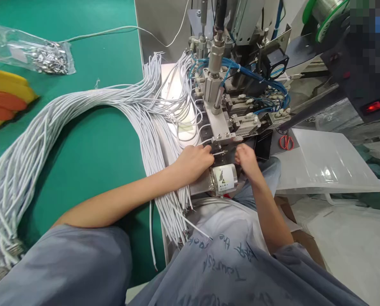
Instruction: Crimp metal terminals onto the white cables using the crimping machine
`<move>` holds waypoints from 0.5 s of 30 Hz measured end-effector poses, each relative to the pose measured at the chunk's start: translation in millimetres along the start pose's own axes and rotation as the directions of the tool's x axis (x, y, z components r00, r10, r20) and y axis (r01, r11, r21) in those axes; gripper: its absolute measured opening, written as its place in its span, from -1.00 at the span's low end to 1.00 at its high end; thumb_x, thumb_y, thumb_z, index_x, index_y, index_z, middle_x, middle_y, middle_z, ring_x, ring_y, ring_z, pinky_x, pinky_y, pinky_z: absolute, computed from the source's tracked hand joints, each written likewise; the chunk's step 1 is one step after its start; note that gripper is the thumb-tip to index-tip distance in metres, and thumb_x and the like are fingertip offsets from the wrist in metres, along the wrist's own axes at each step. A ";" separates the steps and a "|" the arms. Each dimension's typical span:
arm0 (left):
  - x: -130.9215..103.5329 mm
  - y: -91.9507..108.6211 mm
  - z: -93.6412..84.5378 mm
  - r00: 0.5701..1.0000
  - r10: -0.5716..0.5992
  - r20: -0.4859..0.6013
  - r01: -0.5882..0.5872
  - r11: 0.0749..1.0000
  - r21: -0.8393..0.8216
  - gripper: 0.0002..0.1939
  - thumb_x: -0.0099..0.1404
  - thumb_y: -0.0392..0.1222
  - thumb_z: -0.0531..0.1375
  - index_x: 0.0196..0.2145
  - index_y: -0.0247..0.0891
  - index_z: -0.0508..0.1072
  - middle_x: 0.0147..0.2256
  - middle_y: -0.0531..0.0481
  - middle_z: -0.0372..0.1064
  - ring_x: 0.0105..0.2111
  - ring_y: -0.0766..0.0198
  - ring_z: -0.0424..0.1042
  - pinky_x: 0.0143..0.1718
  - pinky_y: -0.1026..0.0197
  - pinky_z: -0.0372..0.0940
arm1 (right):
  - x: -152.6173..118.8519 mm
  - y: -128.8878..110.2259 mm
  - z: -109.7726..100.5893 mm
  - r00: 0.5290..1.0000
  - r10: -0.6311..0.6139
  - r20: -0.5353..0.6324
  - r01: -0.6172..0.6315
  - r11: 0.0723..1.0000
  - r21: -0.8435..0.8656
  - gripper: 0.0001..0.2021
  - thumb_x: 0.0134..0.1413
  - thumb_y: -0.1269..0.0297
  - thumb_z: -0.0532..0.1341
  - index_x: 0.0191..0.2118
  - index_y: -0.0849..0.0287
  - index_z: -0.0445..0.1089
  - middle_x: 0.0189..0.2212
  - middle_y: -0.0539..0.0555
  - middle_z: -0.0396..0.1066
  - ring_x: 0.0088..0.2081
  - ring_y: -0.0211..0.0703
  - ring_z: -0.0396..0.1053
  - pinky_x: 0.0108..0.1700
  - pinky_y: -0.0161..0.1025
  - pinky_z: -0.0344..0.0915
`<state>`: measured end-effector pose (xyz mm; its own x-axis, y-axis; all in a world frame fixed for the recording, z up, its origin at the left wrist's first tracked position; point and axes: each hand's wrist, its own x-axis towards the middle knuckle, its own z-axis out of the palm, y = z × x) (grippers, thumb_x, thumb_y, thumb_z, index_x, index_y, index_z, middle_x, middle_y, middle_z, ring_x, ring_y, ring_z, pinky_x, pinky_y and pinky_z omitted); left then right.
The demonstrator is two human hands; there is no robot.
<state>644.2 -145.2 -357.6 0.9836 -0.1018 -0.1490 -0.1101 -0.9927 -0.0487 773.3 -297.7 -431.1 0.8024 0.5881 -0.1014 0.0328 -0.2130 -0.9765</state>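
My left hand (196, 161) is closed round a white cable (218, 153) whose end points right, just below the front of the metal machine (213, 93). My right hand (245, 157) is closed at the machine's front right; what its fingers hold, if anything, is too small to tell. Between and below my hands stands a round tin (224, 177) with a white label. Many white cables (151, 144) lie in a thick bundle left of my left hand, their lower ends hanging toward my lap.
A green table (113, 140) spreads to the left, with a plastic bag of metal parts (51, 57) and a yellow-orange object (6, 100). Red-handled scissors (286, 143) and a white tray (330, 159) are at the right. A solder wire spool (325, 10) hangs above.
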 end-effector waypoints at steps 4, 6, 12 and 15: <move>2.2 -2.7 0.0 0.988 -0.156 -0.002 0.156 0.988 0.020 -0.73 0.17 -0.53 -0.03 -0.30 -0.39 0.42 -0.36 -0.17 0.36 -0.44 0.15 0.41 -0.63 0.20 -0.13 | -48.8 -19.5 3.4 0.946 -0.146 -0.290 0.141 0.989 -0.040 -0.81 0.12 0.23 0.07 -0.49 0.14 0.17 -0.66 -0.15 0.01 -0.63 -0.39 0.01 -0.59 -0.39 0.01; 3.2 -3.9 0.9 0.979 -0.205 -0.015 0.206 0.979 0.015 -0.73 0.18 -0.51 -0.04 -0.27 -0.40 0.40 -0.36 -0.18 0.37 -0.42 0.14 0.43 -0.62 0.21 -0.13 | -81.0 -29.6 17.6 0.970 -0.186 -0.156 0.156 0.971 -0.182 -0.88 0.11 0.28 0.11 -0.41 0.16 0.29 -0.62 -0.10 0.20 -0.61 -0.37 0.13 -0.55 -0.39 0.10; 6.3 -6.4 3.2 0.972 -0.235 0.002 0.235 0.971 -0.036 -0.75 0.18 -0.48 -0.02 -0.29 -0.38 0.41 -0.38 -0.19 0.36 -0.42 0.12 0.43 -0.58 0.22 -0.06 | -120.8 -29.8 73.2 0.933 -0.081 0.350 0.215 0.907 -0.363 -0.75 0.02 0.34 0.19 -0.12 0.19 0.36 -0.40 0.06 0.46 -0.47 -0.24 0.38 -0.34 -0.28 0.33; 7.1 -7.0 1.7 0.971 -0.238 -0.014 0.237 0.970 -0.051 -0.77 0.16 -0.48 0.00 -0.34 -0.38 0.44 -0.38 -0.18 0.36 -0.44 0.13 0.42 -0.57 0.22 -0.04 | -113.0 -30.2 83.6 0.906 -0.133 0.401 0.315 0.846 -0.430 -0.66 0.04 0.40 0.12 -0.01 0.21 0.30 -0.30 0.11 0.45 -0.45 -0.23 0.35 -0.29 -0.26 0.31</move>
<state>651.8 -138.9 -360.1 0.9834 0.1367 -0.1191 0.1338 -0.9905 -0.0323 631.8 -292.5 -406.1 0.4843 0.8741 -0.0379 0.5363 -0.3308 -0.7765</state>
